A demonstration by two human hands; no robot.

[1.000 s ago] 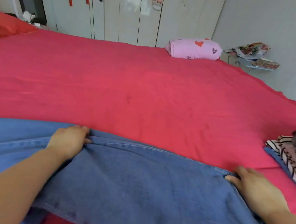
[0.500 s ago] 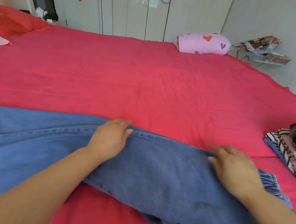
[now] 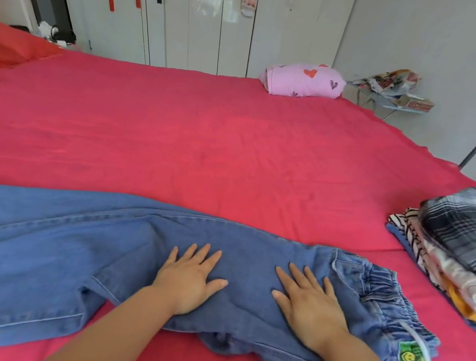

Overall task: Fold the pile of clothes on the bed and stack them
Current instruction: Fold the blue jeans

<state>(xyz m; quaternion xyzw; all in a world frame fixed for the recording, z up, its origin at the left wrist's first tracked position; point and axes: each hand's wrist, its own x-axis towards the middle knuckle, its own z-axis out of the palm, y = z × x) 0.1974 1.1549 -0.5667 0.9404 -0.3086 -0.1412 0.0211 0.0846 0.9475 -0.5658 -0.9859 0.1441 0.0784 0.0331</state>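
A: Since half a second ago both hands have slid off the far edge of the jeans (image 3: 70, 249) and come back toward the lower edge of the frame. The left hand (image 3: 190, 280) and right hand (image 3: 310, 308) now lie flat on the denim, fingers straight and spread, gripping nothing.

B: Where do the jeans sit?

A: On the red bed (image 3: 234, 149), across the lower half of the frame. Their long axis runs left to right. The elastic waistband (image 3: 383, 284) is at lower right, just beside the right hand, and the legs stretch past the left edge.

B: So which hand takes the next fold?

A: I judge the left one. The leg ends lie well to its left, so it is the nearer. The right hand can pin the waist end.

B: How does the denim look?

A: Mid-blue, seemingly doubled leg over leg, a few soft ripples, a green smiley patch by the waistband. The folded stack (image 3: 465, 240) waits at the right edge, apart from the jeans.
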